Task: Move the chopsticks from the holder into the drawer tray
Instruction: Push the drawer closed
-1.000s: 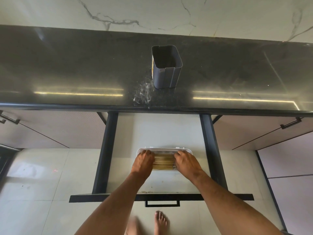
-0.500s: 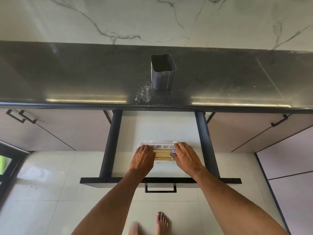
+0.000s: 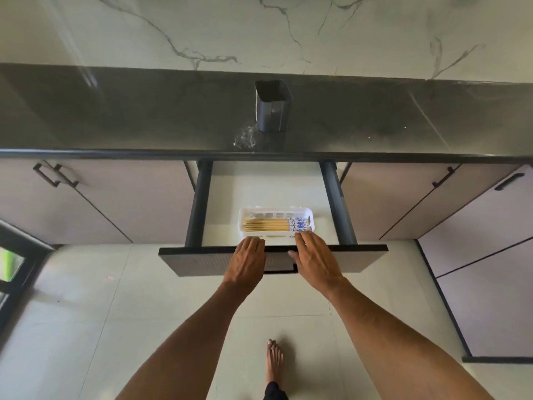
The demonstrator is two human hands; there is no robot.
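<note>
Bare foot (image 3: pixel 273 360) on the pale tiled floor (image 3: pixel 86 327) at bottom centre. Both forearms reach forward to the open drawer (image 3: pixel 268 192). Left hand (image 3: pixel 247 262) lies flat over the drawer front (image 3: pixel 196 259), fingers fairly straight, fingertips at its top edge, gripping nothing. Right hand (image 3: pixel 313 256) likewise spread over the front, fingers relaxed and extended, tips reaching the near rim of the white tray (image 3: pixel 245 213), thumb on the front panel; holds nothing. Drawer handle (image 3: pixel 279 271) shows only partly between the two hands.

Change from half a second ago: both hands were then on the tray, covering its two ends; now they are pulled back to the drawer front and the tray is fully uncovered.

Chopsticks (image 3: pixel 266 224) lie flat inside the tray, running left-right, wooden ends left, blue-patterned ends right. Tray sits in the front half of the drawer, near the middle.

Farther back, the dark holder (image 3: pixel 273 106) stands upright on the black countertop (image 3: pixel 115 116), no chopsticks visible in it, a whitish smear (image 3: pixel 245 137) beside its base. Marble wall (image 3: pixel 259 30) behind. Closed cabinet doors (image 3: pixel 101 197) either side of the drawer.
</note>
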